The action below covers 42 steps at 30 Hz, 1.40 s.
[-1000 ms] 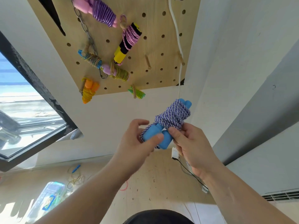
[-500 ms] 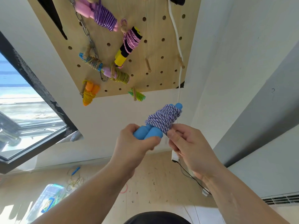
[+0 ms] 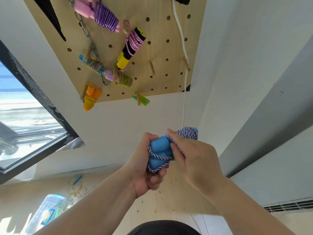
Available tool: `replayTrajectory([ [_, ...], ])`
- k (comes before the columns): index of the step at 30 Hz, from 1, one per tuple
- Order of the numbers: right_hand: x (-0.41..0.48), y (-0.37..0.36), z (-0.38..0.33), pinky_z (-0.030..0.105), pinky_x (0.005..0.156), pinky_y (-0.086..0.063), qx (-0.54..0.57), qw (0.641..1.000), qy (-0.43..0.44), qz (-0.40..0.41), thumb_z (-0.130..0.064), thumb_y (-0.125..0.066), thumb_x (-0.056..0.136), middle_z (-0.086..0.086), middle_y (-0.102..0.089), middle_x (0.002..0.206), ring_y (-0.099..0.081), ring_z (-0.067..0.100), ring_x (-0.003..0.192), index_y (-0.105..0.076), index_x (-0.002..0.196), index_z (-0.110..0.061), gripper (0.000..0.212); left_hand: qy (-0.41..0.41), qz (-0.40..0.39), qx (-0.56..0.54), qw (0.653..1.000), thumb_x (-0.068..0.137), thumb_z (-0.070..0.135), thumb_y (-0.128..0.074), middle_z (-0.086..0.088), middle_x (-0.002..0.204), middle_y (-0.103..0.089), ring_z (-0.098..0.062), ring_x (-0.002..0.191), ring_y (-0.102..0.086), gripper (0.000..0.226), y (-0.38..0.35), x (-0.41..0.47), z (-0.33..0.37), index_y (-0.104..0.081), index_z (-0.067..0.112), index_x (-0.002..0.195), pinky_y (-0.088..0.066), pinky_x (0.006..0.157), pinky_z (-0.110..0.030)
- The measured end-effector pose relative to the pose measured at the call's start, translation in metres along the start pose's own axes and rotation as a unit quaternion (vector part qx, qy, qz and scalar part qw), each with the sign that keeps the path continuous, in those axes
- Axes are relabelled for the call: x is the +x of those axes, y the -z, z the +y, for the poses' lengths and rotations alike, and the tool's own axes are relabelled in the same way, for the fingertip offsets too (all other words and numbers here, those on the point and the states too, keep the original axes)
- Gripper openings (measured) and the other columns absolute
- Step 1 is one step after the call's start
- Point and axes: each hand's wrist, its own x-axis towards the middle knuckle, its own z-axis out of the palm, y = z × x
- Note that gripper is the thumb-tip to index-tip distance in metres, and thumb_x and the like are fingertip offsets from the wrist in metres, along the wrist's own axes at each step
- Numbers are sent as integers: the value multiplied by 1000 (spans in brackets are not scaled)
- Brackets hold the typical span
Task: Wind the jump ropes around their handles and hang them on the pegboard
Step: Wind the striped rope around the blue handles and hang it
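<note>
Head view: left hand [image 3: 144,168] clamps the blue handles [image 3: 160,146], right hand [image 3: 194,158] pinches the striped rope [image 3: 188,134] wound on them (light, soft, apt to slip loose, I'd say). Best held across the coils; pegboard [image 3: 169,78] above the grip.

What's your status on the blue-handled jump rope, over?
Left hand, right hand gripping blue-handled jump rope, purple-white cord mostly wound. Not yet on wooden pegboard. Bare wooden peg free, nothing blocking.
</note>
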Motion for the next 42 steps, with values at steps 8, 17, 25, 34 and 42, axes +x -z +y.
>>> replayTrajectory([
  [8, 14, 18, 2, 26, 65, -50, 64, 977, -149, -138, -53, -57, 90, -14, -71, 85, -62, 9, 71, -66, 116, -34, 34, -76, -25, 63, 995, 75, 94, -34, -9, 51, -41, -19, 40, -33, 88, 5, -11, 2, -57, 11, 59, -20, 45, -26],
  [17, 17, 4, -18, 34, 56, -46, 277, 881, -382, -41, -35, -62, 99, -10, -63, 62, -57, 10, 57, -70, 75, -24, 28, -491, 234, 374, 751, 85, 56, -64, 9, 66, -44, -9, 62, -44, 45, 10, 2, 13, -42, 20, 72, -38, 61, -29],
  [25, 30, 14, -15, 36, 68, -48, 127, 923, -253, -260, -35, -48, 103, -6, -63, 74, -59, 12, 72, -65, 87, -25, 26, -378, 186, 238, 875, 99, 23, -62, 13, 104, -67, 1, 91, -68, 46, 11, 13, 9, -44, 35, 140, -59, 87, -32],
  [34, 28, 21, -12, 40, 59, -46, -36, 976, -68, -203, -24, -60, 96, -3, -60, 69, -53, 21, 65, -62, 85, -23, 11, -343, 169, 274, 883, 100, 19, -60, 16, 103, -71, 4, 89, -68, 34, 18, 17, -4, -56, 32, 131, -54, 72, -16],
  [42, 30, 30, -10, 16, 74, -53, 317, 907, -266, -83, -8, -75, 89, -11, -75, 84, -71, 9, 77, -74, 94, -23, 16, -258, 84, -45, 961, 104, 15, -50, -27, 99, -73, -38, 83, -72, 23, 31, 6, -2, -64, 4, 120, -60, 64, -41],
])
